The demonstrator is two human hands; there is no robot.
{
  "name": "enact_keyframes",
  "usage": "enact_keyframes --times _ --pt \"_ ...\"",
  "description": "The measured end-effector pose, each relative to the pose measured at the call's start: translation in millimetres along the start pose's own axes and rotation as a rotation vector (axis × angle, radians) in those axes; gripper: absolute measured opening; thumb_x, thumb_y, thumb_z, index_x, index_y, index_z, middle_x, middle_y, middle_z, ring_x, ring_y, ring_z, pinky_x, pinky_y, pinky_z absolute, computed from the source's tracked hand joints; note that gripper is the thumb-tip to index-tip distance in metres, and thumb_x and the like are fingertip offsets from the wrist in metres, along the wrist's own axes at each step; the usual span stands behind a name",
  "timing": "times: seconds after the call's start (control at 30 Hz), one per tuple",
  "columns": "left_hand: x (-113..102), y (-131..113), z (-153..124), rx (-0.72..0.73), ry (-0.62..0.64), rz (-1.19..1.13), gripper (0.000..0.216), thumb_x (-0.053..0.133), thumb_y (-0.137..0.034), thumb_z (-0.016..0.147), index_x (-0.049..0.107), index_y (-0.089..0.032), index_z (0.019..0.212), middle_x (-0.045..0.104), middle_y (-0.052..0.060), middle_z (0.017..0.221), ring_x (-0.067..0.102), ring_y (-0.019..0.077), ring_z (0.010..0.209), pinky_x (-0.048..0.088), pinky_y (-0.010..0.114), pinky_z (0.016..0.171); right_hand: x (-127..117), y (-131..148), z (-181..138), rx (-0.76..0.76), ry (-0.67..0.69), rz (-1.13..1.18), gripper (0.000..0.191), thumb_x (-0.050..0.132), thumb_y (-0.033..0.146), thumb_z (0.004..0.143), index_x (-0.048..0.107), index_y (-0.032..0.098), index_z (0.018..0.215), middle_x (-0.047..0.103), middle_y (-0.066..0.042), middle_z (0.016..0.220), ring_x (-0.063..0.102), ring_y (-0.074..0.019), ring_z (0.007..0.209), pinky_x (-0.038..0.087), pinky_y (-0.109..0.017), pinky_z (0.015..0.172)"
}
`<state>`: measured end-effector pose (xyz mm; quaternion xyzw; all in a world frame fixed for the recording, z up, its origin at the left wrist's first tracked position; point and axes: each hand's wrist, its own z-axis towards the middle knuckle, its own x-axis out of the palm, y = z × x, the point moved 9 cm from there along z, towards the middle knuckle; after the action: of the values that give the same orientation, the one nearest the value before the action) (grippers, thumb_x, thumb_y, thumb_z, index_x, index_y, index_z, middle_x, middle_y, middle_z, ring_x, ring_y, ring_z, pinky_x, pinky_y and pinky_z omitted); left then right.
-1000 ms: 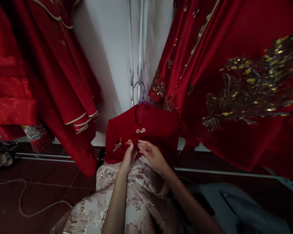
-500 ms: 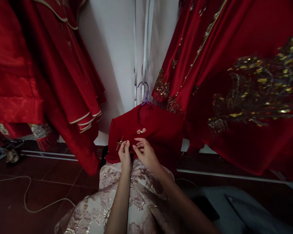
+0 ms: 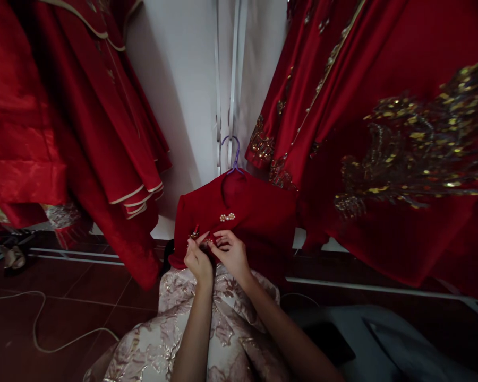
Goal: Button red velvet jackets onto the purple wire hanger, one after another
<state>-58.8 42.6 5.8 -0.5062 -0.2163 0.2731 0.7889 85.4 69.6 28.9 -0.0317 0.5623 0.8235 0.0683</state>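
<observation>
Red top [image 3: 258, 212] hangs on a purple hanger [image 3: 236, 155], with an open neck and a shiny clasp [image 3: 227, 217] on its chest. Our left hand [image 3: 199, 263] and right hand [image 3: 234, 255] are at its front, fingers bent; we cannot tell if they pinch anything.

The red top [image 3: 263, 204] looked like matt cloth to me, its upper clasp [image 3: 227, 217] beaded and shiny; the pale brocade [image 3: 143, 345] had a crinkled, metallic glint.
</observation>
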Motion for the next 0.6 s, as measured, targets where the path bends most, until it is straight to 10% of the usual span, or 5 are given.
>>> enact_keyframes --times 0.2,0.43,0.6 --pt "-8 -20 7 0.196 -0.083 0.21 0.031 0.042 -0.029 0.086 0.061 -0.022 0.109 0.058 0.009 0.108 0.05 0.0208 0.105 0.031 0.036 0.096 -23 4 0 -0.01 -0.119 -0.029 0.023 0.062 0.03 0.071 0.06 0.018 0.09 0.061 -0.004 0.078 0.059 -0.0138 0.071 0.053 -0.024 0.061" --pt "6 12 16 0.112 0.03 0.146 0.026 0.052 -0.021 0.077 0.054 -0.022 0.103 0.062 0.004 0.095 0.055 0.0176 0.089 0.038 0.035 0.089 -55 20 -3 -0.084 -0.275 -0.101 0.024 0.061 0.035 0.075 0.06 0.018 0.091 0.063 -0.006 0.087 0.059 -0.0147 0.076 0.051 -0.024 0.062" --pt "15 25 18 0.103 0.106 0.04 0.027 0.057 -0.025 0.076 0.054 -0.02 0.102 0.061 0.005 0.099 0.057 0.0154 0.089 0.041 0.033 0.087 -31 30 7 -0.109 -0.008 -0.086 0.026 0.062 0.036 0.075 0.064 0.018 0.094 0.067 -0.005 0.083 0.061 -0.0144 0.072 0.049 -0.023 0.059"
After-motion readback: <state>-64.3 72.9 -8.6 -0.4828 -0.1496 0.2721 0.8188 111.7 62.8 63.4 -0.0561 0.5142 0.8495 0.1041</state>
